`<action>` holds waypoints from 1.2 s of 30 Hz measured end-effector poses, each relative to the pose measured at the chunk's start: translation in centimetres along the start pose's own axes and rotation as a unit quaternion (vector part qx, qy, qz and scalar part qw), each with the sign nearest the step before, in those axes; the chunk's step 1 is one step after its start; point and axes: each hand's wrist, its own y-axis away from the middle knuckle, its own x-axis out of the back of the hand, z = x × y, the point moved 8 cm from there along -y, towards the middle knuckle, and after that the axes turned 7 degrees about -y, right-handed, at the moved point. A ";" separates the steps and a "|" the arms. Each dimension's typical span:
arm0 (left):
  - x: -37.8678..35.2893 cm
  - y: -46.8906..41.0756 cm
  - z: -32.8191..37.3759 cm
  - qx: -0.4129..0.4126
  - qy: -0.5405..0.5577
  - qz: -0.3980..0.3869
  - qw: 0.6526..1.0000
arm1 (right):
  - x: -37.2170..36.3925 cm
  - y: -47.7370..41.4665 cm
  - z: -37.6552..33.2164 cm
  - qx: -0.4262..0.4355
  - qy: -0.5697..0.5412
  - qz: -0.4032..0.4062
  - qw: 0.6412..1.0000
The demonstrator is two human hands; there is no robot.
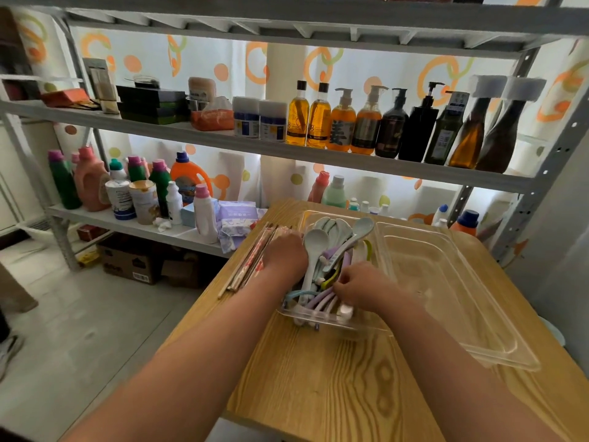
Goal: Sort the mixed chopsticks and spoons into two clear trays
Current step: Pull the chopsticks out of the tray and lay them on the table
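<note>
Wood-grain table (318, 378) runs away from the person, and both bare forearms reach out over it. The right hand (361, 290) is the nearer one. It sits over the near end of the left clear tray (318, 323), fingers curled down into a tangle of pastel handles, and looks to be pinching one of them. Which handle it has is hidden by the knuckles.

The spoons (315, 240) lie heaped in that tray with their long axes running near to far. Their handles point toward the person and their bowls lie at the far end, so the right hand is already at the end to lift by.

Further out, the left hand (285, 253) rests back-up at the tray's left wall, on the chopsticks (248, 266). Its fingers are out of sight, so I cannot tell whether it clasps them or only presses on them. The chopsticks lie bundled on the bare table just left of the tray, slanting from near-left to far-right, and are in neither tray.

To the right, touching the spoon tray, is the second clear tray (446, 282), holding nothing I can make out. By my reckoning the chopsticks belong there, so the left hand would have to carry them across the spoon heap.

Behind it all stands a metal shelf rack (223, 141) crowded with bottles.
</note>
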 end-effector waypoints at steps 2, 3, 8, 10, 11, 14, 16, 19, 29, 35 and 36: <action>-0.1 0.1 0.0 0.000 -0.007 -0.007 1.000 | 0.3 -0.2 0.1 0.006 0.032 0.019 0.999; -0.1 0.1 0.1 -0.003 -0.015 -0.008 1.000 | 0.7 -0.3 0.0 0.015 0.045 0.036 0.998; -0.2 0.0 0.0 0.004 -0.012 -0.012 1.000 | 2.5 0.9 -1.6 0.143 0.002 0.168 0.975; -0.1 0.0 -0.1 0.007 -0.001 -0.012 1.000 | 1.8 1.6 -3.1 0.223 -0.021 0.128 0.966; -0.1 0.1 -0.1 0.005 0.004 -0.011 1.000 | 1.0 1.7 -3.7 0.241 -0.028 0.080 0.967; 0.0 0.2 0.0 0.002 0.013 -0.010 1.000 | -0.5 1.2 -3.7 0.213 0.007 -0.015 0.977; -0.1 0.2 -0.1 0.005 0.019 -0.016 1.000 | -0.4 0.5 -2.8 0.185 0.046 -0.023 0.981; 0.0 0.3 -0.2 0.007 0.024 -0.019 0.999 | -0.3 -0.3 -1.3 0.147 0.077 -0.032 0.986; -0.2 0.4 -0.2 0.013 0.022 -0.021 0.999 | -1.1 -0.7 -0.7 0.082 0.110 -0.077 0.988; -0.2 0.4 -0.2 0.014 0.031 -0.034 0.999 | -0.5 -0.6 -2.1 0.048 0.163 -0.097 0.981; -0.2 0.4 -0.2 0.014 0.033 -0.035 0.999 | -0.5 -0.6 -2.3 0.051 0.169 -0.097 0.980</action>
